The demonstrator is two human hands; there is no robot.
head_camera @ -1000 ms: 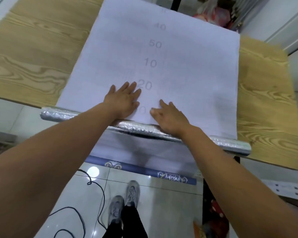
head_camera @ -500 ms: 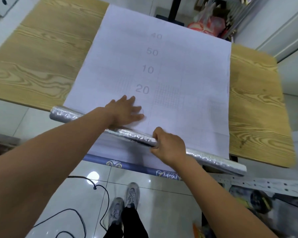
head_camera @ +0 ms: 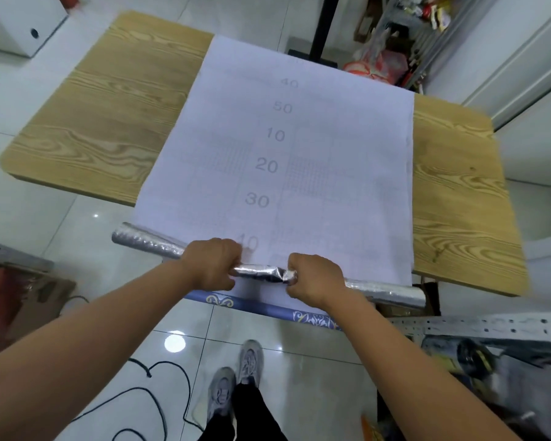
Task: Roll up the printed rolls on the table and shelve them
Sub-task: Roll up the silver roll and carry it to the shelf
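- left hand (head_camera: 211, 264) and right hand (head_camera: 313, 279): both curled around the silver roll (head_camera: 257, 272), side by side.
- roll: at the near edge of the counter (head_camera: 109, 122).
- white sheet (head_camera: 283, 160): flat on the counter, numbered.

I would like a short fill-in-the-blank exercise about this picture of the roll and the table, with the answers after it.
Both the left hand and the right hand grip the roll, whose outer colour is ____.
Between 50 and 20, the sheet shows the number ____.
The sheet lies spread on a ____ table.
Missing words: silver; 10; wooden.
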